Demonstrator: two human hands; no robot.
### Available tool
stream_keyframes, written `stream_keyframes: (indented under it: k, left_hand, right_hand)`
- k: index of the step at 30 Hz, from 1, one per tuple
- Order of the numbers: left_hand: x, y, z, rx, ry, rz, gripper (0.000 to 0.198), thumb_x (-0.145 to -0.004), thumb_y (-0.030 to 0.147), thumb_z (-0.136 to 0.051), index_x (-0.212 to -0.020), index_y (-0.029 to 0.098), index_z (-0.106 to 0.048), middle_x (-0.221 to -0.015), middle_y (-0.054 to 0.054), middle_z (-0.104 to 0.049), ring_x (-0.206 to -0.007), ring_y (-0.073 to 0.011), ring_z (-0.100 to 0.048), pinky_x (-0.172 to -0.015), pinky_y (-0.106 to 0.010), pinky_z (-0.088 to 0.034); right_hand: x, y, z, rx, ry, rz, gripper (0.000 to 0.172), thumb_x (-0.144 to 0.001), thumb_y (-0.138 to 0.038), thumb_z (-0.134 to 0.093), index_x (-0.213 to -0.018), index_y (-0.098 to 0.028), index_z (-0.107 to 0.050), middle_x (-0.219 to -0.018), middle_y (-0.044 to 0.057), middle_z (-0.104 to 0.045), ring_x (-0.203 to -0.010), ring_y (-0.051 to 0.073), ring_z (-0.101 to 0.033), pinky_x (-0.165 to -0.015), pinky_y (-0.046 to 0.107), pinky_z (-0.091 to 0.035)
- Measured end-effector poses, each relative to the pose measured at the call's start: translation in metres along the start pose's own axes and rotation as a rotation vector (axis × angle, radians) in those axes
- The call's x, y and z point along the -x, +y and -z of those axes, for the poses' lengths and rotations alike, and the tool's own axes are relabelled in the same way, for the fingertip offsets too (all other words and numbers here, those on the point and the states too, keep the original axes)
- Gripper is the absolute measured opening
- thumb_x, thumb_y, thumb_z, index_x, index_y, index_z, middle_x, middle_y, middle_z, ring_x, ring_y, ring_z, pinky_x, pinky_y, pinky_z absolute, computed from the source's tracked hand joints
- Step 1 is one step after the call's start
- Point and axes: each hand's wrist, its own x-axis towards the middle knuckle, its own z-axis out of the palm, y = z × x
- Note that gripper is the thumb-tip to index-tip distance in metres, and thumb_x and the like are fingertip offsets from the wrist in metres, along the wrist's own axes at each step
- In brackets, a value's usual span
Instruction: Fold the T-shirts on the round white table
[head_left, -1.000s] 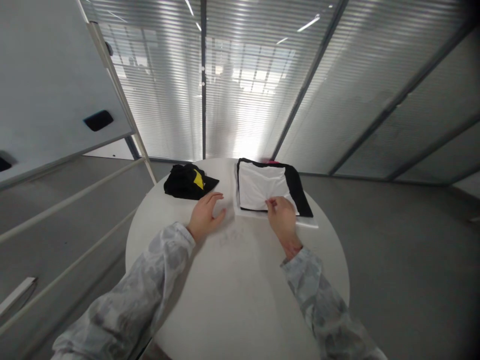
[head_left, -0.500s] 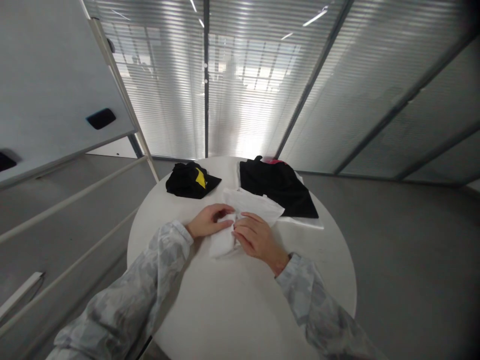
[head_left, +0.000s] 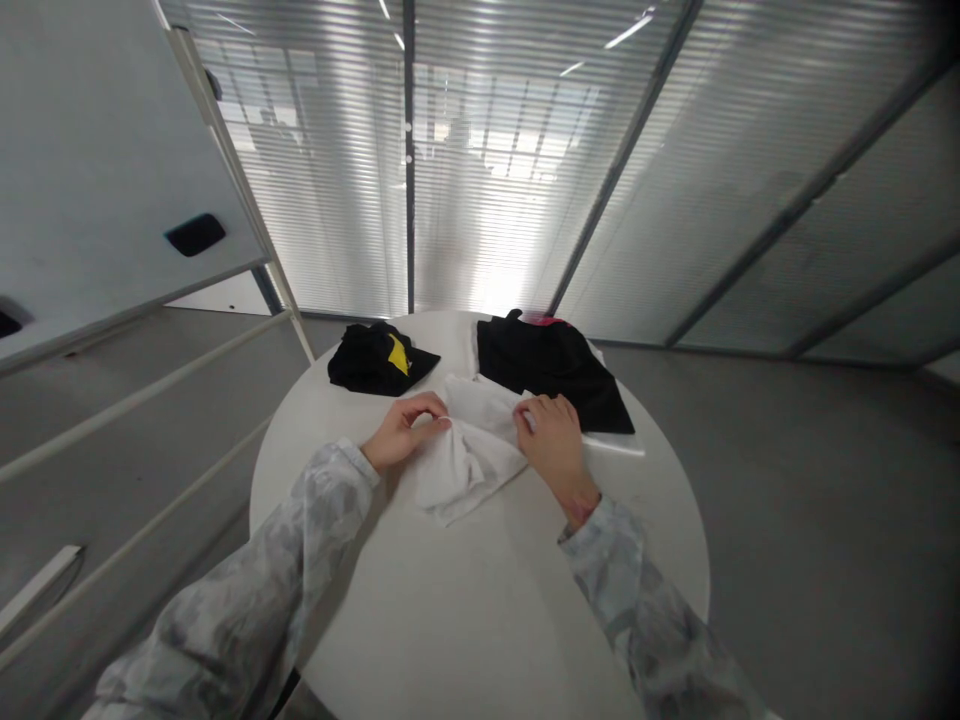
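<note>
Wht. cloth (head_left: 487, 458), 1 pc., rumpled, just below ctr. of frame: my L hand (head_left: 405, 432) & R hand (head_left: 553, 440) each pinch an edge, fingertips together; I'd tension evenly, smoothing folds w/o tugging.

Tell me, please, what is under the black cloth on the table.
Under the black cloth, white material shows at the left and near edges; something pink shows at the far edge. Whatever the middle covers cannot be seen.

Backlight glares through the blinds (head_left: 491, 235); the floor (head_left: 802, 510) lies dim; upper right corner darkens.
</note>
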Motion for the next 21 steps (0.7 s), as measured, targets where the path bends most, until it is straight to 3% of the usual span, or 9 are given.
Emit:
stream_keyframes:
  k: [3, 7, 9, 11, 12, 13, 16, 18, 21]
  left_hand:
    - [0.000, 0.000, 0.005, 0.128, 0.091, 0.057, 0.028, -0.090, 0.044, -0.090, -0.082, 0.020, -0.078, -0.093, -0.005, -0.069, -0.087, -0.0199, -0.064, -0.084, -0.035, -0.051]
    - [0.002, 0.001, 0.012, 0.052, -0.042, 0.124, 0.036, -0.099, 0.049, -0.080, -0.079, 0.018, -0.078, -0.084, -0.005, -0.068, -0.079, -0.0187, -0.062, -0.077, -0.033, -0.050]
    - [0.002, 0.002, 0.013, -0.076, -0.070, 0.095, 0.033, -0.096, 0.052, -0.082, -0.099, 0.019, -0.083, -0.099, -0.009, -0.075, -0.085, -0.0203, -0.065, -0.081, -0.034, -0.053]
    - [0.001, 0.000, 0.012, -0.211, -0.106, 0.013, 0.060, -0.081, 0.053, -0.096, -0.130, 0.023, -0.080, -0.129, -0.014, -0.074, -0.100, -0.0249, -0.070, -0.089, -0.038, -0.057]
    - [0.000, -0.001, 0.011, -0.269, -0.146, -0.034, 0.074, -0.073, 0.051, -0.101, -0.138, 0.025, -0.076, -0.138, -0.016, -0.072, -0.107, -0.0275, -0.070, -0.094, -0.040, -0.058]
    - [0.000, -0.002, 0.009, -0.312, -0.201, -0.074, 0.076, -0.072, 0.050, -0.103, -0.138, 0.026, -0.076, -0.139, -0.016, -0.072, -0.112, -0.0293, -0.071, -0.099, -0.042, -0.057]
    - [0.000, -0.006, 0.007, -0.320, -0.308, -0.098, 0.034, -0.089, 0.049, -0.090, -0.109, 0.022, -0.083, -0.110, -0.013, -0.079, -0.102, -0.0273, -0.073, -0.098, -0.042, -0.056]
    - [0.001, -0.006, 0.007, -0.232, -0.235, -0.044, 0.027, -0.094, 0.047, -0.084, -0.094, 0.020, -0.081, -0.097, -0.010, -0.078, -0.092, -0.0243, -0.071, -0.090, -0.038, -0.056]
    - [0.000, -0.001, 0.009, 0.055, 0.072, 0.075, 0.027, -0.090, 0.045, -0.086, -0.090, 0.020, -0.077, -0.093, -0.006, -0.076, -0.088, -0.0225, -0.071, -0.085, -0.035, -0.057]
  right_hand:
    - [-0.001, -0.006, 0.006, -0.162, 0.074, 0.007, 0.016, -0.110, -0.028, -0.054, -0.100, -0.026, -0.067, -0.097, 0.007, -0.075, -0.097, 0.030, -0.069, -0.122, 0.059, -0.045]
    - [0.005, -0.024, 0.015, -0.479, 0.201, 0.034, 0.014, -0.114, -0.034, -0.051, -0.115, -0.027, -0.062, -0.107, 0.009, -0.075, -0.119, 0.030, -0.073, -0.114, 0.054, -0.056]
    - [0.011, -0.036, 0.019, -0.588, 0.190, 0.105, 0.012, -0.115, -0.032, -0.051, -0.120, -0.027, -0.061, -0.111, 0.010, -0.075, -0.130, 0.030, -0.071, -0.109, 0.051, -0.060]
    - [0.016, -0.047, 0.021, -0.636, 0.126, 0.223, 0.011, -0.114, -0.029, -0.053, -0.119, -0.028, -0.062, -0.112, 0.009, -0.077, -0.129, 0.029, -0.073, -0.108, 0.051, -0.061]
    - [0.018, -0.052, 0.021, -0.644, 0.093, 0.283, 0.011, -0.114, -0.027, -0.053, -0.118, -0.028, -0.063, -0.112, 0.008, -0.077, -0.125, 0.029, -0.074, -0.109, 0.052, -0.061]
    - [0.018, -0.055, 0.022, -0.648, 0.067, 0.337, 0.012, -0.113, -0.026, -0.053, -0.118, -0.029, -0.064, -0.112, 0.006, -0.078, -0.120, 0.027, -0.076, -0.111, 0.052, -0.061]
    - [0.016, -0.057, 0.023, -0.631, 0.030, 0.399, 0.019, -0.112, -0.024, -0.054, -0.126, -0.031, -0.064, -0.118, 0.005, -0.080, -0.114, 0.026, -0.077, -0.118, 0.056, -0.056]
    - [0.012, -0.051, 0.022, -0.577, 0.042, 0.316, 0.027, -0.112, -0.026, -0.054, -0.137, -0.030, -0.062, -0.130, 0.008, -0.078, -0.123, 0.029, -0.073, -0.120, 0.058, -0.052]
    - [0.008, -0.039, 0.017, -0.458, 0.069, 0.108, 0.036, -0.113, -0.033, -0.051, -0.147, -0.025, -0.057, -0.143, 0.016, -0.071, -0.135, 0.034, -0.065, -0.118, 0.059, -0.050]
